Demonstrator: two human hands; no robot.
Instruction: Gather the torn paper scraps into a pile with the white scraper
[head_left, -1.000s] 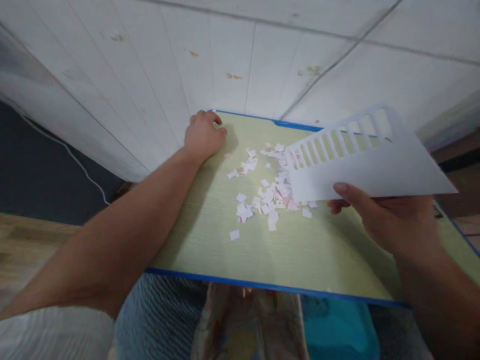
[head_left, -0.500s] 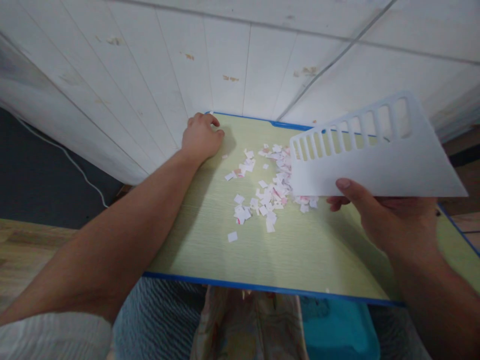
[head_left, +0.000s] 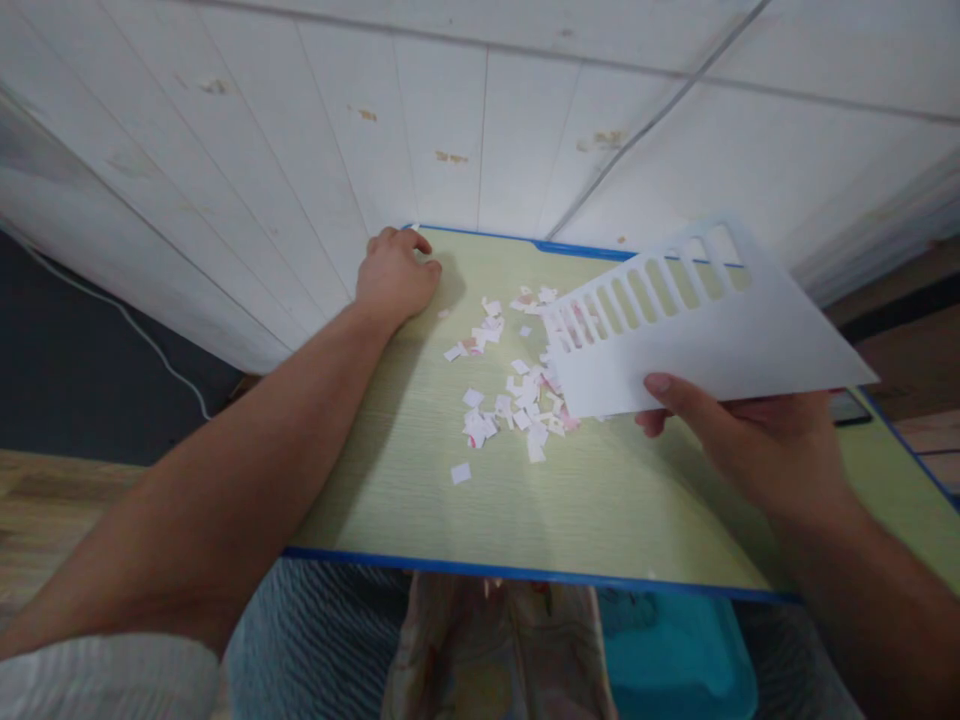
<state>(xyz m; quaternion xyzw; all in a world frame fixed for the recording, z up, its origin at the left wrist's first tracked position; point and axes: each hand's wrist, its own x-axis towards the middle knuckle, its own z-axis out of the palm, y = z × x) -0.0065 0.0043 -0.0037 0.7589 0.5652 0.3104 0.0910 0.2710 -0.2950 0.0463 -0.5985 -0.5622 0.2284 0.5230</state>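
Observation:
My right hand (head_left: pixel 757 440) grips a thin white slotted sheet (head_left: pixel 675 360) by its near edge, thumb on top and fingers underneath. A row of rounded slots runs along the sheet's far side. Its left end hangs over a scattered pile of small paper pieces (head_left: pixel 525 400), white with some pink, and hides part of them. More pieces show through the leftmost slots. My left hand (head_left: pixel 397 275) rests at the far left corner of the table (head_left: pixel 585 510), fingers loosely curled, a gap between thumb and forefinger, nothing seen in it.
A white plank wall (head_left: pixel 450 110) stands right behind the table, with a grey cable (head_left: pixel 645 130) running down it. Under the near blue edge are a cloth bag (head_left: pixel 502 650) and a turquoise tray (head_left: pixel 675 660). A dark flat object (head_left: pixel 851 408) lies partly behind my right hand.
My right hand has moved the slotted sheet left and slightly toward me, tilting it and covering more of the paper pieces. The dark flat object has come into view. My left hand stays in place.

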